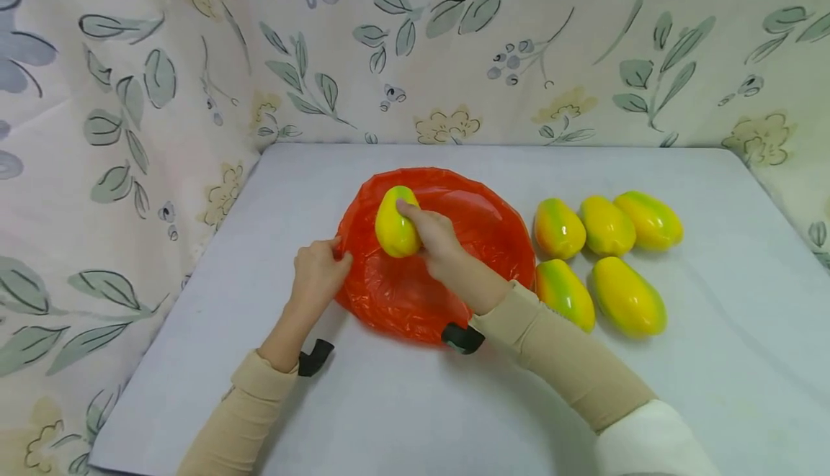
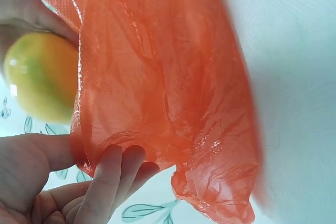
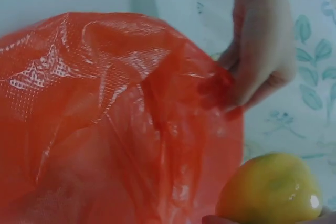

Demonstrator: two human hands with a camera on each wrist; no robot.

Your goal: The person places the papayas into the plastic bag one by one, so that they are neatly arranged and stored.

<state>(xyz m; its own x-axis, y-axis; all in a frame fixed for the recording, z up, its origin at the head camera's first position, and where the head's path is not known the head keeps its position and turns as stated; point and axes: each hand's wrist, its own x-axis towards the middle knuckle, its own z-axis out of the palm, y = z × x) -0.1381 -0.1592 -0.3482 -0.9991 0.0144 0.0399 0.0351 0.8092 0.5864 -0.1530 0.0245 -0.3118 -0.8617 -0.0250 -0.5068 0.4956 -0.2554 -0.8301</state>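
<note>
A red plastic bag (image 1: 395, 310) stands on the white table with its mouth spread wide toward the head camera. My left hand (image 1: 319, 274) pinches the bag's left rim between thumb and fingers, as the left wrist view also shows at the bag's edge (image 2: 131, 103). Over the left part of the opening, my right hand (image 1: 441, 242) holds a glossy yellow-green mango (image 1: 397, 222), thumb on its upper side. In the right wrist view the mango (image 3: 270, 190) appears low, beside the bag's rim. The fingers under the mango are mostly hidden.
Several more mangoes (image 1: 606, 227) lie in two rows on the table (image 1: 733, 303), close to the bag's right side. Floral cloth (image 1: 441, 51) hangs behind and to the left. Dark straps (image 1: 463, 338) show at both wrists.
</note>
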